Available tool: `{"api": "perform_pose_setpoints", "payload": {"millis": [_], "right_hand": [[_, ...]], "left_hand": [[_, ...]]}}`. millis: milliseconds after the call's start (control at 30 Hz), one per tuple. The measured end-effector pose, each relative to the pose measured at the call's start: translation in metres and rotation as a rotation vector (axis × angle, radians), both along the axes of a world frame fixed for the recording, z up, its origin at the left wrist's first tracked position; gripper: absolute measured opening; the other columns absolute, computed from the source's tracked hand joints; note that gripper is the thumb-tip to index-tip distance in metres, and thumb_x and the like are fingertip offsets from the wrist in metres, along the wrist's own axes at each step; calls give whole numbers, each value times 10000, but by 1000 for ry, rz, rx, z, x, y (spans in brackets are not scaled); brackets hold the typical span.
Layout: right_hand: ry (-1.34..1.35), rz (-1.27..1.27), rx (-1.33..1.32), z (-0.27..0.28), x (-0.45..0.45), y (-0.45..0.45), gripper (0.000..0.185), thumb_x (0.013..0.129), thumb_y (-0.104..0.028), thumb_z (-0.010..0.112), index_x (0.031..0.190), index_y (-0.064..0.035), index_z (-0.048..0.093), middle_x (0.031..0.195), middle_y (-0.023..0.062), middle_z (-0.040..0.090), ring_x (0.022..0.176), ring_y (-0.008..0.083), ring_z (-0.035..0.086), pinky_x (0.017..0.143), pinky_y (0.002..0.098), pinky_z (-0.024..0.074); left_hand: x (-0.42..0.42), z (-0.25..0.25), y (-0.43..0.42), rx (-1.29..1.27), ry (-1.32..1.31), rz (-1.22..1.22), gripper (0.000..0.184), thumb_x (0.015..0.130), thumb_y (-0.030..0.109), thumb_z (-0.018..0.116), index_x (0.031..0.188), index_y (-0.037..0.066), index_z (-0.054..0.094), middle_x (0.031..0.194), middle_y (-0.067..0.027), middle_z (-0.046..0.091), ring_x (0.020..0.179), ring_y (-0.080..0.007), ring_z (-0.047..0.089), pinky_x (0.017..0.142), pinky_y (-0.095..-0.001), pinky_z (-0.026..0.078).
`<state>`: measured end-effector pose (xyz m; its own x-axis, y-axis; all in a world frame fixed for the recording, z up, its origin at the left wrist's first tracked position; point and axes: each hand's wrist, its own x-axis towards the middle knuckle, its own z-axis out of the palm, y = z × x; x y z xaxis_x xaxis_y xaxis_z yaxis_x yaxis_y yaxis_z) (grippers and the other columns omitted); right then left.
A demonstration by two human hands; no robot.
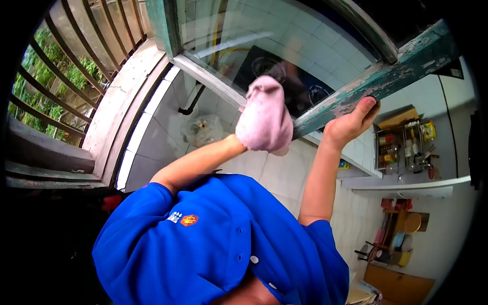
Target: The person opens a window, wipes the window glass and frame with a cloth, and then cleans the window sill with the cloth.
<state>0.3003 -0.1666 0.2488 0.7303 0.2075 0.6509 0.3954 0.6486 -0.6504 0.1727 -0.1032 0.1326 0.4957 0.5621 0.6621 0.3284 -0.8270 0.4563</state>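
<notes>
A pink cloth covers my left hand, whose fingers are hidden beneath it. The cloth lies in front of the lower part of a window pane, and I cannot tell whether it presses on the glass. My right hand grips the lower edge of the green window frame, where the paint is peeling. The thumb shows; the other fingers are mostly out of sight. Through or in the glass appear a dark cooktop and white wall tiles.
Metal railing bars and a stone ledge run along the left, with plants outside. A clear plastic bag sits on the tiled floor. To the right are a rack with bottles and a wooden cabinet.
</notes>
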Motion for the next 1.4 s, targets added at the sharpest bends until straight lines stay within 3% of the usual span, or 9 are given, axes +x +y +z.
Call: {"api": "perform_pose_setpoints", "payload": {"millis": [200, 367, 633, 767, 833, 967, 1033, 1200, 1400], "right_hand": [[-23, -30, -9, 3, -8, -4, 631, 922, -435, 596, 1256, 70, 419, 1210, 150, 509, 1078, 210, 513, 936, 316, 419], [-3, -7, -12, 2, -9, -5, 655, 912, -450, 607, 1262, 68, 413, 1211, 148, 506, 1080, 210, 511, 939, 316, 416], [12, 20, -16, 0, -5, -4, 587, 941, -437, 561, 1259, 41, 443, 1237, 142, 503, 1110, 226, 492, 974, 342, 385], [-6, 12, -9, 0, -4, -4, 581, 937, -435, 569, 1251, 38, 446, 1226, 134, 505, 1105, 216, 491, 970, 336, 387], [-10, 52, 2, -1, -2, -3, 592, 931, -441, 575, 1253, 39, 445, 1222, 132, 506, 1103, 213, 489, 968, 335, 387], [-28, 67, -10, -1, 2, -3, 613, 927, -433, 593, 1255, 52, 411, 1226, 121, 500, 1089, 186, 485, 968, 309, 380], [-39, 65, -2, 0, 2, -2, 609, 931, -431, 586, 1255, 54, 411, 1228, 123, 499, 1091, 188, 485, 968, 310, 379], [-30, 31, -15, -3, 3, -1, 571, 947, -411, 549, 1269, 44, 427, 1231, 138, 496, 1092, 218, 489, 963, 330, 384], [-45, 63, -7, -4, 6, -2, 606, 944, -420, 567, 1261, 71, 407, 1229, 137, 497, 1094, 202, 482, 973, 320, 374]], "left_hand": [[14, -34, 46, -377, -89, -195, 629, 752, 327, 655, 1276, 14, 501, 1294, -233, 443, 1247, -391, 372, 1087, -429, 281], [13, -41, 41, 54, 563, 116, 551, 780, 409, 591, 1176, 27, 575, 1159, -218, 523, 1184, -432, 414, 1049, -487, 242], [40, 0, 64, 233, -168, 135, 479, 583, 309, 695, 871, -41, 540, 954, -226, 444, 1020, -331, 407, 810, -405, 289], [22, 51, 39, -41, 734, 85, 532, 747, 343, 602, 1108, -44, 543, 1055, -240, 497, 1076, -428, 431, 895, -505, 296], [19, 43, 46, 365, 70, 171, 528, 734, 325, 616, 1117, -35, 558, 1061, -269, 529, 1052, -452, 456, 869, -525, 322], [4, 151, 32, 22, 487, 147, 577, 614, 299, 695, 1063, -36, 560, 1047, -222, 509, 1045, -389, 460, 900, -454, 345], [-8, 164, 29, 334, 229, 115, 292, 480, 220, 671, 622, 4, 537, 671, -235, 471, 756, -413, 515, 686, -485, 324], [49, 59, 72, 499, -217, 85, 297, 603, 230, 630, 812, 20, 640, 830, -243, 593, 862, -468, 541, 818, -536, 364], [-3, 189, 20, 492, -163, 29, 381, 529, 231, 610, 806, -26, 568, 800, -193, 568, 843, -411, 546, 774, -454, 409]]}}
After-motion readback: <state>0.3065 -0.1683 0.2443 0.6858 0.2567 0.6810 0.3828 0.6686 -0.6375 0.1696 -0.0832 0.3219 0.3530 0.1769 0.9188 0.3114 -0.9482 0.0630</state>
